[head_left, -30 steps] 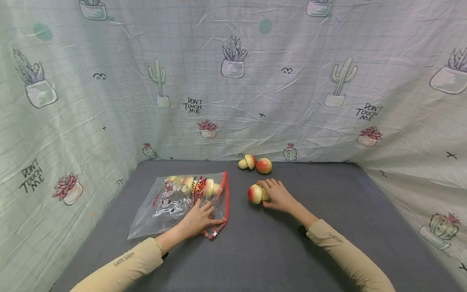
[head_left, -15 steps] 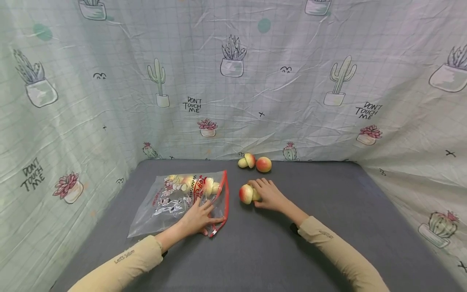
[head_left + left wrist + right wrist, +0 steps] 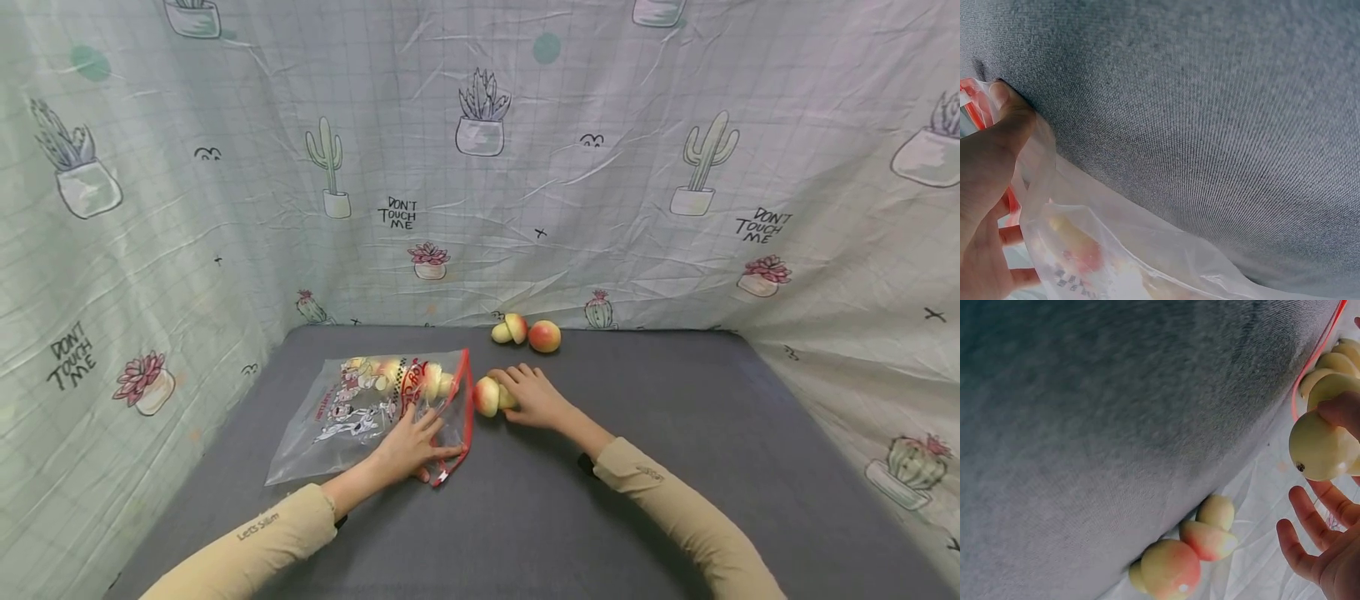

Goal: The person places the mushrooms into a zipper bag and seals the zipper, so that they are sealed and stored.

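Note:
My left hand (image 3: 408, 447) lies at the mouth of a clear zip bag (image 3: 300, 454) with a red zip edge. In the left wrist view its thumb and fingers (image 3: 1011, 235) hold the film by the red edge. Several toy mushrooms (image 3: 435, 379) show through the printed film. My right hand (image 3: 537, 398) grips another toy mushroom (image 3: 487, 397), yellow with a reddish cap, by its stem. The cap faces left, right beside the bag's red edge. In the right wrist view the thumb lies over the pale stem (image 3: 1316, 450), with fingers below it.
Two more toy mushrooms stand at the table's back edge: one on its side (image 3: 510, 329), one with its round cap (image 3: 544, 337) facing forward. A cloth printed with cacti (image 3: 540, 183) hangs behind and beside the grey table (image 3: 637, 400).
My right hand has moved left with the toy mushroom, up to the bag's red edge. The left hand and the bag have stayed nearly in place.

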A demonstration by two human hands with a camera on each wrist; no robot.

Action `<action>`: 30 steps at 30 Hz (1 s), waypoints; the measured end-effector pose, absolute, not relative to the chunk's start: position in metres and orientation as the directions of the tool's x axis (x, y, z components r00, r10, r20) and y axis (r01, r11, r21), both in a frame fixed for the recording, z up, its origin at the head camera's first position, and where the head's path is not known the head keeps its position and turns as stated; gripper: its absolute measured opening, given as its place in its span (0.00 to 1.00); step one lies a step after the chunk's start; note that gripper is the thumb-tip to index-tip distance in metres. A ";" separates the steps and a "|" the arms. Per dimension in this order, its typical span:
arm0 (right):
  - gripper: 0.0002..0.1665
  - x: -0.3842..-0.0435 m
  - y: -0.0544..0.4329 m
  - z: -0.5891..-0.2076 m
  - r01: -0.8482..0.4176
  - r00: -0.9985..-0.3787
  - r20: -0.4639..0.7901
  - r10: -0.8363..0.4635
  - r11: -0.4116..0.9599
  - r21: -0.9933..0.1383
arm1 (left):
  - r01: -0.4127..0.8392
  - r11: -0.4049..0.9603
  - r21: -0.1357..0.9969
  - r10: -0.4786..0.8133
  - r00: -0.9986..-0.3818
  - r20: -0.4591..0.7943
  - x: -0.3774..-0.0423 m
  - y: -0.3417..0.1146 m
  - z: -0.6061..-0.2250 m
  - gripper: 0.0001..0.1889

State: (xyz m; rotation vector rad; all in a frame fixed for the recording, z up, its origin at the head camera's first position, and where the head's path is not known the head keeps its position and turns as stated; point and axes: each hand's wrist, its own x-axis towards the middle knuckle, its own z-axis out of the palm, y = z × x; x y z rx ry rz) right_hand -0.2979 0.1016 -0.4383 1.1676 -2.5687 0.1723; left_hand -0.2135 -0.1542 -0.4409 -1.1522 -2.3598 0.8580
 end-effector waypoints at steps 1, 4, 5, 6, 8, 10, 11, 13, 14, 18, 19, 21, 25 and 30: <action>0.37 -0.298 0.100 -0.439 -0.752 -0.619 0.330 -0.712 0.659 0.010 | 0.571 0.477 -0.668 0.799 -0.598 0.059 -0.213 -0.154 -0.441 0.39; 0.37 -0.298 0.097 -0.439 -0.748 -0.628 0.326 -0.707 0.664 -0.003 | 0.570 0.473 -0.672 0.792 -0.609 0.040 -0.211 -0.153 -0.440 0.38; 0.37 -0.298 0.095 -0.439 -0.745 -0.631 0.322 -0.705 0.667 0.001 | 0.569 0.472 -0.673 0.789 -0.613 0.035 -0.211 -0.153 -0.440 0.37; 0.37 -0.298 0.094 -0.440 -0.743 -0.634 0.319 -0.705 0.670 0.004 | 0.568 0.471 -0.675 0.786 -0.617 0.030 -0.210 -0.153 -0.439 0.37; 0.37 -0.298 0.092 -0.440 -0.740 -0.637 0.308 -0.707 0.673 0.014 | 0.565 0.471 -0.677 0.783 -0.622 0.026 -0.210 -0.152 -0.439 0.37; 0.36 -0.298 0.090 -0.440 -0.740 -0.637 0.298 -0.711 0.672 0.023 | 0.561 0.470 -0.681 0.781 -0.625 0.024 -0.210 -0.152 -0.439 0.37; 0.36 -0.297 0.089 -0.441 -0.739 -0.637 0.295 -0.712 0.673 0.028 | 0.560 0.469 -0.683 0.780 -0.626 0.022 -0.209 -0.152 -0.439 0.37; 0.36 -0.297 0.087 -0.441 -0.740 -0.636 0.293 -0.714 0.672 0.034 | 0.556 0.465 -0.689 0.780 -0.625 0.022 -0.209 -0.152 -0.440 0.37; 0.36 -0.297 0.086 -0.441 -0.740 -0.634 0.295 -0.714 0.672 0.036 | 0.553 0.462 -0.693 0.780 -0.625 0.021 -0.209 -0.152 -0.440 0.38; 0.35 -0.296 0.082 -0.442 -0.741 -0.629 0.308 -0.714 0.671 0.042 | 0.545 0.456 -0.704 0.783 -0.621 0.027 -0.210 -0.152 -0.440 0.37; 0.35 -0.296 0.081 -0.442 -0.740 -0.629 0.308 -0.714 0.671 0.043 | 0.544 0.455 -0.705 0.785 -0.619 0.028 -0.210 -0.152 -0.440 0.37; 0.35 -0.296 0.080 -0.444 -0.737 -0.632 0.303 -0.714 0.674 0.050 | 0.544 0.452 -0.707 0.784 -0.621 0.023 -0.209 -0.153 -0.440 0.37; 0.35 -0.297 0.076 -0.447 -0.729 -0.645 0.279 -0.711 0.683 0.054 | 0.548 0.447 -0.707 0.780 -0.626 0.008 -0.208 -0.153 -0.439 0.36; 0.35 -0.297 0.072 -0.447 -0.722 -0.655 0.272 -0.705 0.690 0.050 | 0.547 0.447 -0.708 0.788 -0.616 0.021 -0.208 -0.153 -0.440 0.35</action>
